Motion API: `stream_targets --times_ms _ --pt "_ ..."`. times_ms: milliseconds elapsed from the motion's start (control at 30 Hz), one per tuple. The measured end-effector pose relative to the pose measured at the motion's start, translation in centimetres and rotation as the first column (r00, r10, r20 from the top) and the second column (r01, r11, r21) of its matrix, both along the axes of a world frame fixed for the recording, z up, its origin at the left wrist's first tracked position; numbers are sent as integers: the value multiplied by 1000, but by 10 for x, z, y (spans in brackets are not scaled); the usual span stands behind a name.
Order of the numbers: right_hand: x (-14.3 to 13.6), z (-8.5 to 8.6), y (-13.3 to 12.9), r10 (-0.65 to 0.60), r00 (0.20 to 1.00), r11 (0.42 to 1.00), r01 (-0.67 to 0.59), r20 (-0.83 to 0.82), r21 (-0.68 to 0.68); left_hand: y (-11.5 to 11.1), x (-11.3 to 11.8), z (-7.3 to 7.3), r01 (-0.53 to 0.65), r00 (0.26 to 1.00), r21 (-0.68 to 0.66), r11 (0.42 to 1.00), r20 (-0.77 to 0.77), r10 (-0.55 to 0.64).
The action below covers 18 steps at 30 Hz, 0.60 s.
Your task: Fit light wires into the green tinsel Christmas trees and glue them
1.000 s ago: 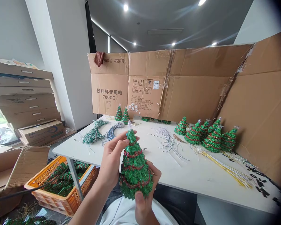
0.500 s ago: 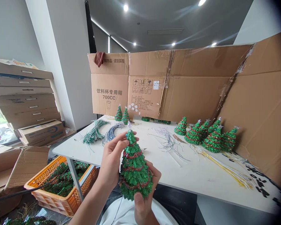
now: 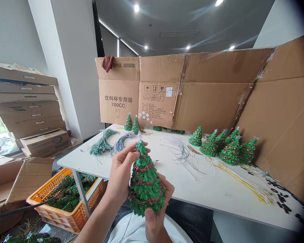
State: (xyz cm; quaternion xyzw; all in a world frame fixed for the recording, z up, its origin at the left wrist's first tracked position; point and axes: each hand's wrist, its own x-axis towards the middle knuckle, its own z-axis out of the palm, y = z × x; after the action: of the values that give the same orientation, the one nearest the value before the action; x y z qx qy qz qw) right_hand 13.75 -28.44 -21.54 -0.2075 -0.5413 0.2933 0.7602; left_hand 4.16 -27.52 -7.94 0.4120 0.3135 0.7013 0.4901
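Between my hands is a small green tinsel Christmas tree [image 3: 145, 182], nearly upright, with red garland wound round it and a pale star on its tip. My left hand [image 3: 121, 168] pinches the tree near its top, thumb and fingers closed just below the star. Low on the right side, my right hand [image 3: 158, 206] grips the base, thumb in front and fingers behind. The tree is held over my lap at the table's near edge.
On the white table [image 3: 192, 189] lie green wire strands [image 3: 103, 141], blue-white strands [image 3: 121, 143], loose white wires [image 3: 182, 152] and yellow-white strips [image 3: 245, 179]. Several finished trees [image 3: 230, 148] stand at right. Cardboard panels [image 3: 205, 101] wall the back. An orange crate [image 3: 66, 219] sits lower left.
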Motion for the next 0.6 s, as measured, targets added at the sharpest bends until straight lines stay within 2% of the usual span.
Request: stream_targets --times_ms 600 --pt "0 -3 1 -10 1000 1000 10 6 0 1 0 1 -22 1000 -2 1000 -16 22"
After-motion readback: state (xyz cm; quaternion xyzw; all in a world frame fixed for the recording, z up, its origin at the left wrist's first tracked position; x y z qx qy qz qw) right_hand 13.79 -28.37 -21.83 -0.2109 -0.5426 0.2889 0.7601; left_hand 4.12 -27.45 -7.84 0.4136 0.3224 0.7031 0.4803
